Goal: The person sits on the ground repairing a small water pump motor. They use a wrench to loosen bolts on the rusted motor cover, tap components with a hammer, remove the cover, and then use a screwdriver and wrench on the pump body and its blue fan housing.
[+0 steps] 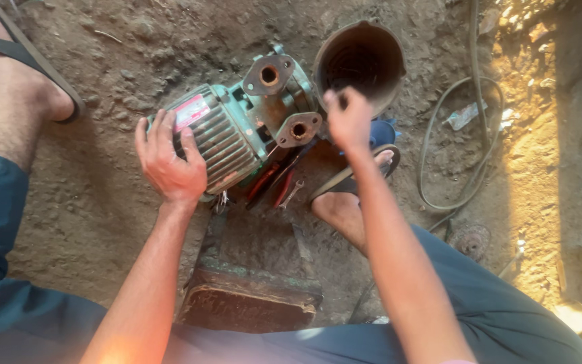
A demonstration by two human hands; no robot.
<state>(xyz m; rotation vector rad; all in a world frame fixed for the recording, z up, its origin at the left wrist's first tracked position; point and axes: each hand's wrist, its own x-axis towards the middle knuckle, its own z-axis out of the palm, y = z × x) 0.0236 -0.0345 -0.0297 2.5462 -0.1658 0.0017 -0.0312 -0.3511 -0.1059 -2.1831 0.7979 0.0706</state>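
Observation:
A green ribbed electric pump motor (227, 138) lies on its side on the dirt, with two rusty round flanges (269, 75) on its pump end. My left hand (170, 158) grips the motor's ribbed body from the near side. At the pump housing's right side my right hand (348, 118) has its fingers bunched, and whether it holds a small tool or part is hidden. A rusty metal cylinder (362, 59) with a dark open mouth stands just behind that hand.
Red-handled pliers (264, 182) and a small spanner (291, 195) lie under the pump. A rusty metal block (247, 307) sits between my legs. My sandalled feet are at left (18, 64) and centre (351, 189). A hose (469, 135) loops on the dirt at right.

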